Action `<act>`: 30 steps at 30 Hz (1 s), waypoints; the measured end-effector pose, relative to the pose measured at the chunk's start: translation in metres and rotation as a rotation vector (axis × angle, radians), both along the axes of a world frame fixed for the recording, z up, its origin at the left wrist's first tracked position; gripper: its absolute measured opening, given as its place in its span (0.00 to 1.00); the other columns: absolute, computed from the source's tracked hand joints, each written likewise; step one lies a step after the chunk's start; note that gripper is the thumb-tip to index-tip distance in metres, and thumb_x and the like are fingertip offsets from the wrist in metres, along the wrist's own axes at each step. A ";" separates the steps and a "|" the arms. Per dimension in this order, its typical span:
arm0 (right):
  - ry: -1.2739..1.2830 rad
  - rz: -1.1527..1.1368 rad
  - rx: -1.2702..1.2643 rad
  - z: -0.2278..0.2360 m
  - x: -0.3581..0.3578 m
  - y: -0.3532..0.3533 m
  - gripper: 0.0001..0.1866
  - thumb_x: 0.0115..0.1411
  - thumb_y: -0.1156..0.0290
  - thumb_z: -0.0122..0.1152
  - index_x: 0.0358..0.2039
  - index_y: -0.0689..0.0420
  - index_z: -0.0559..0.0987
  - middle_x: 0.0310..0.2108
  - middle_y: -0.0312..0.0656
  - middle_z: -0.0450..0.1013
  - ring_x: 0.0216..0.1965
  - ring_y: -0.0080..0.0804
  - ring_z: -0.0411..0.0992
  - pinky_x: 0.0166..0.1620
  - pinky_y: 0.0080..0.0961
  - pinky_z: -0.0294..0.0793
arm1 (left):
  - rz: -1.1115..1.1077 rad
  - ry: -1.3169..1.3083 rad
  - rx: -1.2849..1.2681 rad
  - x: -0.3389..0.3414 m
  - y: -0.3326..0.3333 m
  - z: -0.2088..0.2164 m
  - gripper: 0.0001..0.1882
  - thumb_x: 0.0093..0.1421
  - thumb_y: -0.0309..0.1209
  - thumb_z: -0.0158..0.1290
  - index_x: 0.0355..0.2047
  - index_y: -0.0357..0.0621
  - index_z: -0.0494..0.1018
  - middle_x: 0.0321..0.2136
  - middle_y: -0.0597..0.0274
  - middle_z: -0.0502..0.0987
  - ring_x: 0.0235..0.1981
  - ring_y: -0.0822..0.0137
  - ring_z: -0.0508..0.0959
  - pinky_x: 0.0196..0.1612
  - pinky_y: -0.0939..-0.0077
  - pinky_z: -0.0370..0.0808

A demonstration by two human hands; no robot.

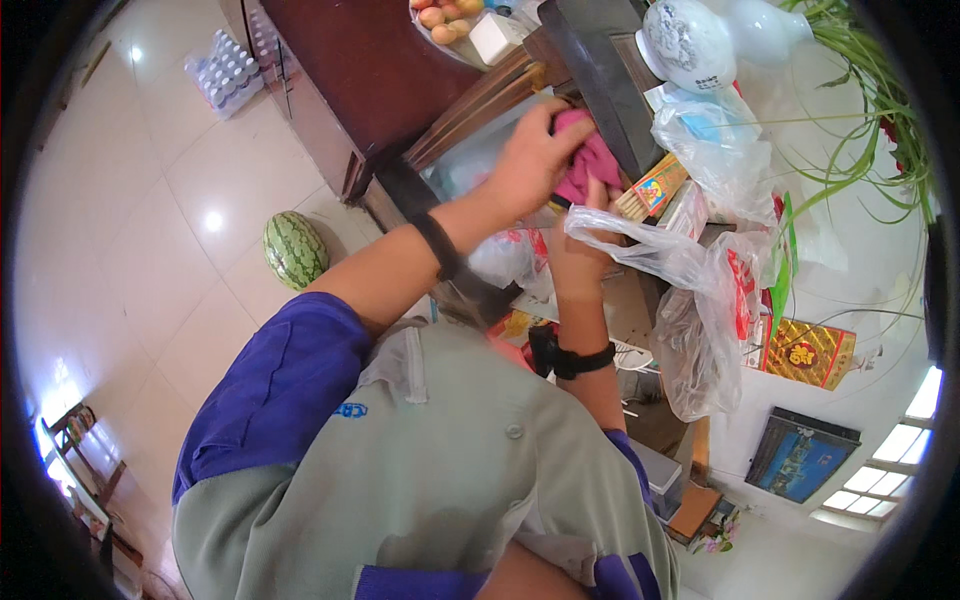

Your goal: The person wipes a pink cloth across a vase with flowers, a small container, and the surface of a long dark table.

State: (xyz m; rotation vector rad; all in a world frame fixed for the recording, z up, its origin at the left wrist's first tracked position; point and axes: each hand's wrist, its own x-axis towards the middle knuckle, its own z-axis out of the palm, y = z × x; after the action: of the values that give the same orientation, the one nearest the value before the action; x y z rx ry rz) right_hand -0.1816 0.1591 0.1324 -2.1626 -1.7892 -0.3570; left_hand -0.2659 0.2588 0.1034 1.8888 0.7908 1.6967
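A bunched pink cloth (592, 168) is between my hands, over a cluttered dark wooden shelf unit. My left hand (540, 152) closes on its near left side, with the thumb and fingers bent round the fabric. From below, my right hand (598, 212) pinches the lower edge of the cloth; part of that hand is behind a clear plastic bag (665, 255). Just right of the cloth lies an open packet of thin sticks (652, 188) with a yellow and red wrapper. Under my left wrist, more clear plastic bags (508, 258) lie in an open compartment.
White vases (690, 45) and a leafy green plant (865, 110) stand at the upper right. Fruit (445, 18) and a white box (497, 38) sit at the top, near a dark red tabletop (365, 65). On the tiled floor are a watermelon (295, 250) and wrapped bottles (224, 75).
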 end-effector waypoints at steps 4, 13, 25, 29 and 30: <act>-0.011 0.211 0.170 0.018 -0.033 0.040 0.31 0.45 0.80 0.56 0.53 0.57 0.66 0.44 0.54 0.62 0.46 0.54 0.62 0.51 0.44 0.60 | 0.137 -0.100 -0.122 -0.017 0.028 0.005 0.23 0.47 0.22 0.54 0.47 0.46 0.69 0.42 0.49 0.66 0.44 0.50 0.69 0.47 0.67 0.69; 0.301 -0.019 0.090 -0.003 -0.003 -0.018 0.30 0.44 0.77 0.61 0.51 0.59 0.67 0.41 0.57 0.69 0.47 0.51 0.66 0.51 0.40 0.63 | -0.101 -0.075 -0.114 0.012 -0.022 -0.008 0.22 0.48 0.22 0.53 0.46 0.46 0.67 0.37 0.45 0.65 0.38 0.47 0.69 0.39 0.58 0.68; 0.199 -0.070 0.149 -0.020 0.017 -0.069 0.23 0.53 0.74 0.54 0.50 0.66 0.67 0.48 0.56 0.67 0.49 0.48 0.65 0.54 0.35 0.60 | -0.476 0.175 -0.005 -0.012 -0.028 -0.022 0.21 0.51 0.27 0.53 0.47 0.46 0.68 0.41 0.48 0.68 0.42 0.51 0.70 0.42 0.66 0.69; 0.479 0.044 0.067 0.017 -0.028 -0.003 0.31 0.53 0.79 0.52 0.59 0.60 0.59 0.51 0.57 0.64 0.51 0.50 0.64 0.56 0.39 0.58 | -0.062 -0.081 -0.074 -0.042 0.017 -0.025 0.20 0.50 0.22 0.52 0.46 0.44 0.69 0.40 0.47 0.68 0.42 0.51 0.69 0.44 0.65 0.69; 0.537 0.109 0.086 0.016 -0.033 0.014 0.30 0.54 0.80 0.51 0.59 0.59 0.60 0.52 0.55 0.65 0.51 0.46 0.65 0.55 0.37 0.60 | 0.021 -0.175 -0.086 -0.047 0.032 -0.023 0.20 0.50 0.20 0.51 0.45 0.44 0.69 0.39 0.48 0.68 0.42 0.51 0.69 0.45 0.65 0.69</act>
State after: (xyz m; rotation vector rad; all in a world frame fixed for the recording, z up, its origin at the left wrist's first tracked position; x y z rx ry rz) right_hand -0.2146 0.1729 0.1484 -1.8591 -1.5383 0.1607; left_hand -0.3131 0.2904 0.0801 1.6545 0.8024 1.7834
